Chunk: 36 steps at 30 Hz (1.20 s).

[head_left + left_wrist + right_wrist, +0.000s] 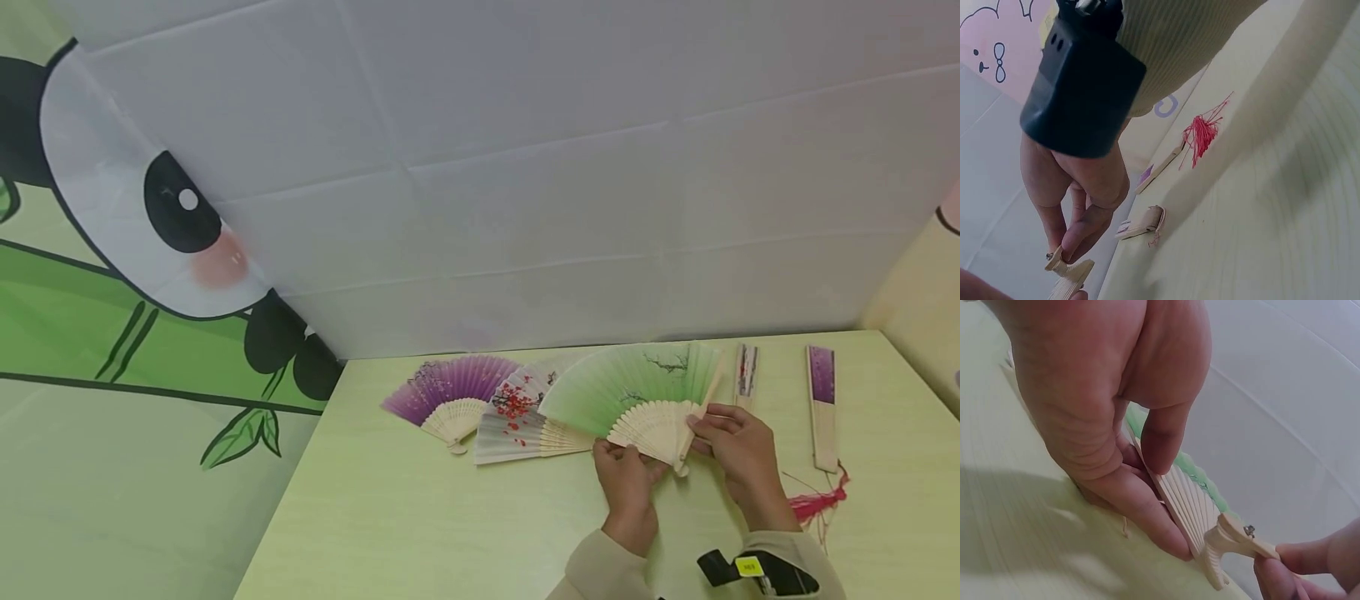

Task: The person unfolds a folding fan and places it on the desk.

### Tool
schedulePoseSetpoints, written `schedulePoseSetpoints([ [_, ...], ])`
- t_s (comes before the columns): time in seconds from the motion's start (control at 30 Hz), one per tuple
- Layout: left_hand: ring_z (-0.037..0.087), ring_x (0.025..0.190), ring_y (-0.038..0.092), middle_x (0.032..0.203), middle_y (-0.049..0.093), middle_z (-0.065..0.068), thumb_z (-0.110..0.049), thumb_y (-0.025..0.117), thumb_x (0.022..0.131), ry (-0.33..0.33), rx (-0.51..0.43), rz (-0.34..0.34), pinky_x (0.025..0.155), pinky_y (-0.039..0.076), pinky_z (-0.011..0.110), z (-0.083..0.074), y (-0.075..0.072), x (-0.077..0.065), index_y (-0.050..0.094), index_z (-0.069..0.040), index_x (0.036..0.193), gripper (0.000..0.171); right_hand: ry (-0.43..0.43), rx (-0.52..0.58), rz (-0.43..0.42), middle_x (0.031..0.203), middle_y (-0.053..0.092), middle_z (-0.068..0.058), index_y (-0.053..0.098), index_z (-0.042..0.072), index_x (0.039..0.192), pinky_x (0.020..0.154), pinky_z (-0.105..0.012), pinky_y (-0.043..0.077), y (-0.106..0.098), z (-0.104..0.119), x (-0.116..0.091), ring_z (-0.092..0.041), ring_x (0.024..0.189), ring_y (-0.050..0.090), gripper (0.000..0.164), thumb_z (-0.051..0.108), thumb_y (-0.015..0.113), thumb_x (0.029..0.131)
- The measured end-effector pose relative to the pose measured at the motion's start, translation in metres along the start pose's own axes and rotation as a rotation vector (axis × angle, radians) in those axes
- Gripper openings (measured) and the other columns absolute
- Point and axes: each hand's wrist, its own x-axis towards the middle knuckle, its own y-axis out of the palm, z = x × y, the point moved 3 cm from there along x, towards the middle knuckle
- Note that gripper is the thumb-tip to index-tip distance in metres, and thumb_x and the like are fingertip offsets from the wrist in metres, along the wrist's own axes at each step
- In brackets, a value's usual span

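I have the spread green fan (618, 387) held over the counter (420, 525), gripped from both sides. On the head feed I see the left hand (626, 487) reach up from below, wrist nearly upright, fingers curled narrow about the pale ribs (651, 423). The right hand (742, 454) comes in from the right, angled leftward, fingers pinching the outer stick (712, 387).

My right wrist feed gives me what the head view doesn't: the metal rivet (1249, 531), and the left fingers set on both faces of the ribs. Only the head view gives me the purple fan (450, 396) and, partly behind the green one, the white fan (517, 421) with red blossoms. The left wrist feed shows the lower end of a folded patterned fan (1141, 224), which the right hand hides from above. A red tassel (1200, 139) lies beyond it.
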Motion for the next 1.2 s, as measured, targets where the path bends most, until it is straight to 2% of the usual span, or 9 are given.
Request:
schedulePoseSetpoints([
  [0.37, 0.032, 0.085, 0.061, 0.101, 0.049, 0.021, 0.011, 0.037, 0.086, -0.017, -0.017, -0.048, 0.067, 0.053, 0.049, 0.001, -0.001, -0.006, 0.039, 0.001, 0.116, 0.032, 0.011, 0.0, -0.019, 0.089, 0.063, 0.0, 0.051, 0.004, 0.112, 0.064, -0.031, 0.055, 0.0, 0.002, -0.001, -0.012, 0.075, 0.065, 0.054, 0.022, 0.081, 0.071],
  [0.6, 0.031, 0.091, 0.06, 0.107, 0.054, 0.019, 0.012, 0.035, 0.085, -0.024, -0.062, -0.059, 0.069, 0.054, 0.048, 0.003, -0.001, -0.011, 0.039, 0.001, 0.122, 0.038, -0.014, 0.009, -0.039, 0.086, 0.062, -0.001, 0.052, 0.004, 0.11, 0.062, -0.03, 0.055, -0.001, 0.006, -0.002, -0.014, 0.072, 0.065, 0.045, 0.015, 0.078, 0.075],
  [0.93, 0.03, 0.094, 0.059, 0.11, 0.055, 0.016, 0.012, 0.035, 0.084, -0.06, -0.054, -0.082, 0.072, 0.053, 0.047, 0.008, -0.001, -0.017, 0.038, -0.002, 0.127, 0.046, -0.01, 0.045, -0.06, 0.088, 0.062, -0.004, 0.051, 0.004, 0.111, 0.063, -0.029, 0.054, -0.006, 0.004, 0.001, -0.014, 0.072, 0.066, 0.05, 0.02, 0.079, 0.073],
  [1.03, 0.029, 0.095, 0.06, 0.11, 0.056, 0.015, 0.013, 0.037, 0.083, -0.065, -0.081, -0.089, 0.073, 0.053, 0.046, 0.009, -0.001, -0.018, 0.039, -0.003, 0.128, 0.047, -0.016, 0.039, -0.072, 0.085, 0.063, -0.001, 0.051, 0.004, 0.11, 0.062, -0.028, 0.055, -0.004, 0.011, -0.004, -0.013, 0.071, 0.066, 0.047, 0.017, 0.078, 0.075],
  [1.2, 0.03, 0.093, 0.061, 0.108, 0.058, 0.016, 0.012, 0.039, 0.084, -0.069, -0.091, -0.101, 0.076, 0.052, 0.047, 0.012, 0.0, -0.022, 0.038, -0.002, 0.128, 0.046, 0.001, -0.025, -0.097, 0.08, 0.062, 0.004, 0.047, -0.003, 0.117, 0.062, -0.026, 0.055, 0.005, 0.04, -0.023, -0.009, 0.068, 0.064, 0.044, 0.007, 0.071, 0.081],
])
